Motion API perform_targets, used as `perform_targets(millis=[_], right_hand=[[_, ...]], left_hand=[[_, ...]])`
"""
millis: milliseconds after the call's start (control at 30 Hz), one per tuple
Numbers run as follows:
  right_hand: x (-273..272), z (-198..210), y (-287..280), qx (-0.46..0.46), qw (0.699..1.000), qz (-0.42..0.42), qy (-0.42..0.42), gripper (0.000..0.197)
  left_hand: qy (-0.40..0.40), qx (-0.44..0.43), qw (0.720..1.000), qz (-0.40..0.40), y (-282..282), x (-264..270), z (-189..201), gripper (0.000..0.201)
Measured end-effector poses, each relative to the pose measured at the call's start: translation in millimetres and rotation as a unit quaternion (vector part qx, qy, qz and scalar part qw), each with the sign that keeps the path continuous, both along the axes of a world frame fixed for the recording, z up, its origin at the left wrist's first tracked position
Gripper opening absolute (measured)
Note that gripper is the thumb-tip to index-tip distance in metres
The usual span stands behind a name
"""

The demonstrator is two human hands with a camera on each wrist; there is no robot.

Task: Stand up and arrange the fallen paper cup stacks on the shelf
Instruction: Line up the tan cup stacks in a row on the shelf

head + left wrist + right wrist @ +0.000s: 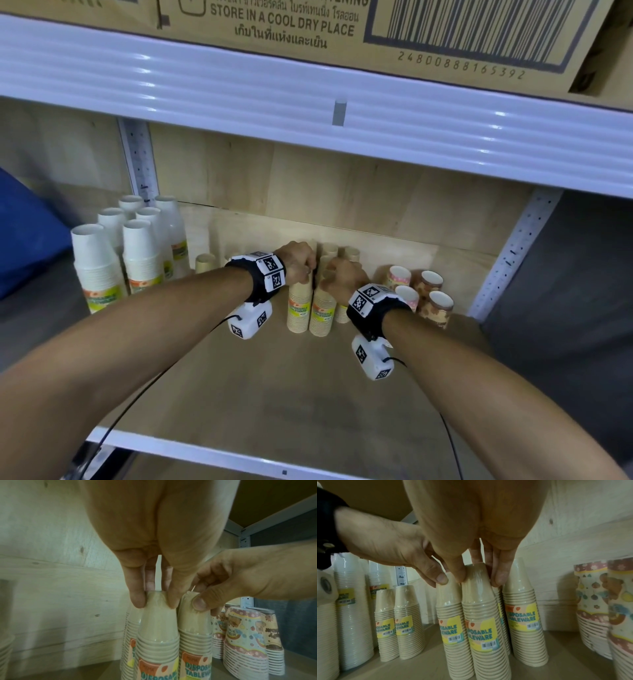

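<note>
Two tan paper cup stacks in clear film with yellow labels stand upright side by side mid-shelf. My left hand (pixel 303 265) pinches the top of the left stack (pixel 298 311) from above; in the left wrist view its fingertips (pixel 137 603) curl round that stack (pixel 157 626). My right hand (pixel 337 279) grips the top of the right stack (pixel 322 317), which shows in the right wrist view as the stack (pixel 479 608) under the fingertips (pixel 498 579). The two hands nearly touch. More tan stacks (pixel 522 615) stand upright behind and two shorter ones (pixel 397 622) to the left.
Tall white cup stacks (pixel 99 267) stand at the left, patterned stacks (pixel 424 294) at the right near the metal upright (pixel 513 253). A cardboard box (pixel 342 27) sits on the upper shelf (pixel 308 99) overhead. Bare wooden shelf board (pixel 274 394) lies toward the front edge.
</note>
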State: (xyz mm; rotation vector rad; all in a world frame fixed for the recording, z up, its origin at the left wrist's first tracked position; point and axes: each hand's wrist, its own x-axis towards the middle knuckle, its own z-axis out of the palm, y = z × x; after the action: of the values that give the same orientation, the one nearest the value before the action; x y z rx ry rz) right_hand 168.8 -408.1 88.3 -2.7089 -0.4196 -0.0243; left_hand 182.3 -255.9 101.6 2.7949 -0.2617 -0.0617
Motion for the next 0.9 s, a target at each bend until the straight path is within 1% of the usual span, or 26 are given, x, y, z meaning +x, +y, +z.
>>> perform_targets(millis=[133, 233, 333, 367, 533, 633, 767, 900], right_hand=[[-0.1, 0.7, -1.9, 0.007, 1.000, -0.003, -0.004, 0.004], [1.3, 3.9, -2.3, 0.023, 0.999, -0.022, -0.027, 0.011], [3.6, 10.8, 1.2, 0.003, 0.998, -0.023, -0.063, 0.023], [3.7, 14.2, 3.6, -0.001, 0.997, -0.023, -0.070, 0.026], [5.9, 28.5, 21.4, 0.005, 0.995, -0.008, -0.102, 0.032], [6.0, 34.3, 38.5, 0.011, 0.995, 0.004, -0.104, 0.041], [5.4, 35.0, 67.4, 0.024, 0.993, 0.031, -0.110, 0.044], [4.9, 29.8, 94.4, 0.026, 0.993, 0.062, -0.098, 0.045]], left_hand=[[-0.009, -0.004, 1.000, -0.002, 2.5, -2.0, 1.0, 0.031], [-0.022, -0.011, 1.000, 0.002, 7.5, -5.0, 8.2, 0.034], [-0.028, -0.015, 0.999, 0.010, 17.9, -10.2, 22.1, 0.045], [-0.027, -0.014, 0.999, 0.018, 23.1, -11.0, 26.9, 0.046], [-0.029, -0.003, 0.998, 0.061, 57.6, -12.6, 47.7, 0.042], [-0.039, -0.005, 0.995, 0.091, 78.0, -16.8, 54.1, 0.039], [-0.041, 0.003, 0.991, 0.130, 102.8, -20.7, 54.0, 0.036], [-0.027, 0.018, 0.986, 0.166, 125.1, -22.8, 45.2, 0.036]])
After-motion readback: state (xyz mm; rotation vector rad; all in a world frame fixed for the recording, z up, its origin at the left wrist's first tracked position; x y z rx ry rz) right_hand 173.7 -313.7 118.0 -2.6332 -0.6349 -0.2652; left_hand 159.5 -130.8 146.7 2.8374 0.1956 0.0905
